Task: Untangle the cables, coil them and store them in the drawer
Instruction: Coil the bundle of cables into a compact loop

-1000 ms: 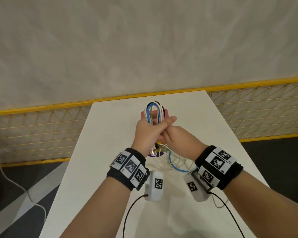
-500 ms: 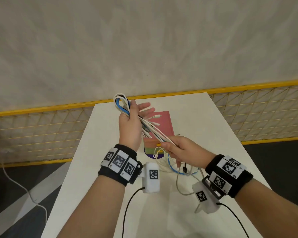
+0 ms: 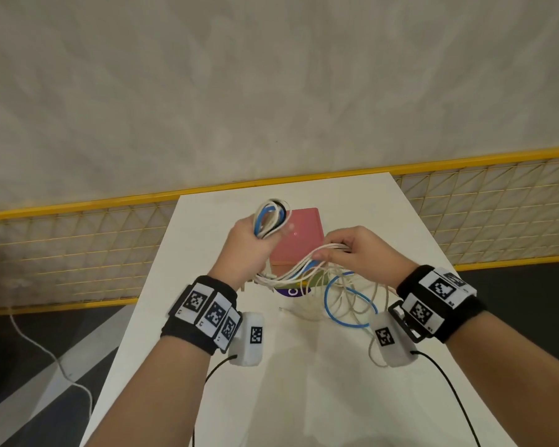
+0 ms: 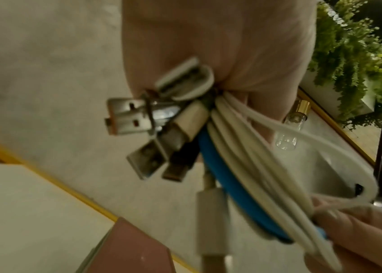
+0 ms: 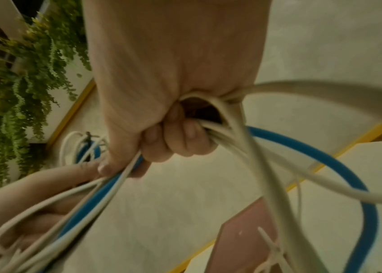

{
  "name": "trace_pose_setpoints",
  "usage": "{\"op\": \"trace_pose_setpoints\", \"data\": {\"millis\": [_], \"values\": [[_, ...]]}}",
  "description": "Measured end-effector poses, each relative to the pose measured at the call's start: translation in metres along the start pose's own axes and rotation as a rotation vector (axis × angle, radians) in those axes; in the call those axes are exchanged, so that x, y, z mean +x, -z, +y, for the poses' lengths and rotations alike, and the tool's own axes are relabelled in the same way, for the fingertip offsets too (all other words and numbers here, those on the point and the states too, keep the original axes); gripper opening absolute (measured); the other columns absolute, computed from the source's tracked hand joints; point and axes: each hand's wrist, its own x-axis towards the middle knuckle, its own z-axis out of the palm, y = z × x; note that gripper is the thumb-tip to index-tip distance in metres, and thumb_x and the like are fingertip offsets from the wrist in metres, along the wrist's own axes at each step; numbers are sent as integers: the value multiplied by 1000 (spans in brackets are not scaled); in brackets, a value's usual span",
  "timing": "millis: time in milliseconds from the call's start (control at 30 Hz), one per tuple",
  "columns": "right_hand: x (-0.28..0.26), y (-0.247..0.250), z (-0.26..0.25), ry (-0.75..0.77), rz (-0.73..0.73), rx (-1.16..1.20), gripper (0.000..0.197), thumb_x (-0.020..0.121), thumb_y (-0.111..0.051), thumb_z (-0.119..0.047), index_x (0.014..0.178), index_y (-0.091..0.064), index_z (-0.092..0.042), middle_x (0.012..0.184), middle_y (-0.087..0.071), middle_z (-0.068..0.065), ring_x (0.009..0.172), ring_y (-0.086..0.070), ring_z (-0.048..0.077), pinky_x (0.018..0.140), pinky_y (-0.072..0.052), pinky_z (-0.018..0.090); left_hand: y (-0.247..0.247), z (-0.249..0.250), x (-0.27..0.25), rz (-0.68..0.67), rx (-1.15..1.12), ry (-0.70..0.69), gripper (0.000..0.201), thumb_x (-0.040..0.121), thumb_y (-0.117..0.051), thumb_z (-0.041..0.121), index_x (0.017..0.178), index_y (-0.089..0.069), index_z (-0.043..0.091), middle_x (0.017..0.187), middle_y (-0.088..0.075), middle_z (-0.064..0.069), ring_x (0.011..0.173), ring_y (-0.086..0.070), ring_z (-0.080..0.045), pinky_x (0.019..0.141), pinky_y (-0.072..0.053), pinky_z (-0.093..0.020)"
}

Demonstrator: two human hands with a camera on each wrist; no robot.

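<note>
My left hand (image 3: 250, 250) grips a coiled bundle of white, blue and black cables (image 3: 270, 217) above the white table (image 3: 304, 382); its loops stick up out of the fist. In the left wrist view several USB plugs (image 4: 138, 118) hang out of the fist beside the white and blue strands (image 4: 239, 166). My right hand (image 3: 355, 253) holds the running strands (image 3: 299, 269) a short way to the right, fingers curled round them (image 5: 185, 140). Loose blue and white cable (image 3: 345, 301) trails from it down onto the table. A pink box (image 3: 299, 240) lies under both hands.
A purple and green object (image 3: 292, 290) sits partly under the pink box. A yellow-framed mesh fence (image 3: 78, 253) runs behind the table in front of a grey wall. A white cord (image 3: 46, 346) lies on the dark floor at the left.
My left hand has come down and closed its fingers round the bundle. My right hand has moved up and to the right, drawing the strands out sideways.
</note>
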Motion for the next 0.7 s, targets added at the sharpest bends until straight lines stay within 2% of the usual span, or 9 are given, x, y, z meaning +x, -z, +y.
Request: {"op": "trace_pose_setpoints", "data": {"millis": [67,100,167,267,367,433,533,600,700], "values": [[5,-3,-3,2,32,22,25,81,-74,-28,96,-57,-20,79,-70,7,60,-64,10,61,-51,21,-3,3,-6,-80,20,-6,30,81,-77,35,65,-52,26,38,-43,16,34,-37,0,45,-33,-20],[7,-5,-4,2,45,5,35,77,-75,-33,100,-50,-27,83,-71,12,64,-67,20,63,-56,33,-5,4,-9,-149,23,-6,27,79,-79,33,67,-56,26,39,-46,18,34,-41,2,42,-33,-15],[10,-8,-7,9,38,-39,45,72,-73,-34,104,-41,-35,84,-69,22,69,-64,37,68,-53,50,-12,5,-15,-300,70,16,19,75,-82,29,73,-64,22,42,-52,19,35,-44,4,39,-31,-8],[12,-12,-14,43,-18,-8,49,75,-72,-17,106,-38,-32,81,-69,19,61,-58,23,64,-50,45,-20,-2,-19,-345,134,57,17,77,-79,17,68,-64,17,42,-48,15,37,-40,3,41,-31,-10],[10,-11,-16,52,-110,70,45,82,-67,-2,113,-40,-20,91,-69,16,67,-60,13,63,-49,30,-25,-11,-19,-303,146,78,26,84,-68,15,61,-57,22,49,-47,11,45,-41,-3,50,-35,-18],[7,-5,-13,40,-141,100,34,87,-64,-4,115,-46,-12,98,-69,10,74,-63,11,67,-49,22,-24,-11,-20,-298,114,78,22,89,-65,24,67,-62,26,60,-56,4,56,-50,-9,56,-39,-19],[0,7,2,-3,-112,11,12,94,-57,-15,106,-58,-13,84,-63,1,69,-58,10,67,-48,24,-17,-12,-20,-290,35,75,28,96,-58,31,71,-64,18,66,-66,1,58,-58,-7,60,-44,-15],[-7,11,13,-14,-135,-37,10,97,-52,-19,98,-61,-15,79,-62,2,72,-59,10,72,-48,25,-16,-13,-20,-299,-122,60,34,98,-54,25,68,-52,10,60,-53,-13,51,-55,-13,60,-48,-21],[-16,8,21,-7,-142,-92,17,99,-45,-25,88,-57,-25,75,-61,-3,76,-63,15,77,-49,26,-18,-15,-18,-273,-376,100,33,89,-67,27,67,-47,12,49,-30,-4,38,-38,-19,51,-47,-30]]}}
